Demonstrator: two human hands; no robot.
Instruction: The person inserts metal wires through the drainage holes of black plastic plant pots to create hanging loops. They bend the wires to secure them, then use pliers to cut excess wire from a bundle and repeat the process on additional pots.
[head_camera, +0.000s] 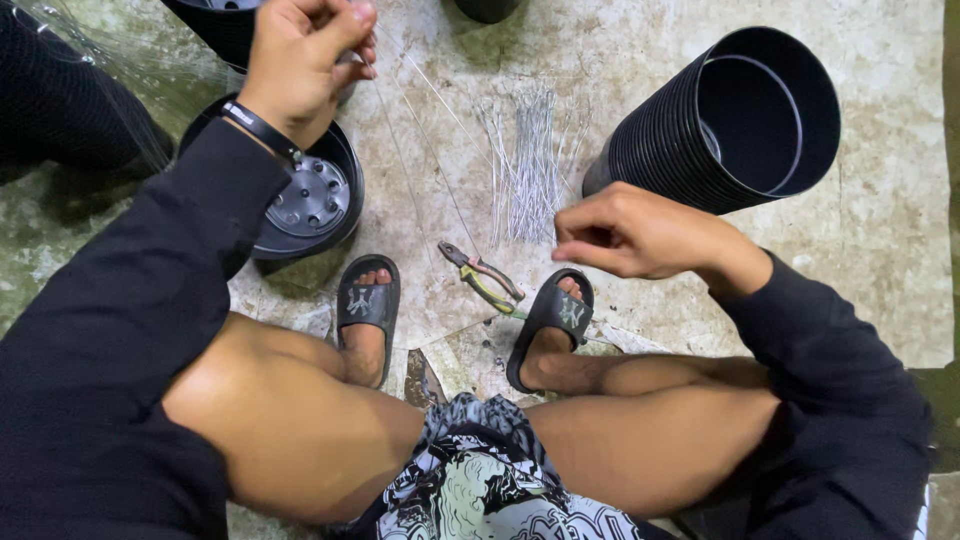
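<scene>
A: What is the left hand (305, 55) doing, up in the upper left of the frame?

B: It is raised above a black pot (315, 195) that lies on the floor (880, 220). Thumb and fingertips are pinched tight on the end of a thin wire (425, 160). A dark band sits on that wrist.

A: And the right hand (630, 235)?

B: Right of centre, a little above the right foot. The fingers are curled in and pinched close together. The wire is so fine there that I cannot tell for sure whether they hold its other end.

A: Where does the wire run?

B: From the left hand's fingertips it slants down and to the right across the middle of the frame, toward the right hand. It fades against the pale floor partway.

A: What lies between the hands?

B: A bundle of cut wires (530, 165) is spread on the floor at upper centre, just above the right hand. Below it, between the two black sandals, lie pliers (482, 275) with yellow and red handles.

A: Anything else nearby?

B: A stack of black pots (730, 125) lies on its side at upper right, its mouth turned toward the camera, near the right hand but apart from it. The single pot at left shows drain holes in its bottom.
</scene>
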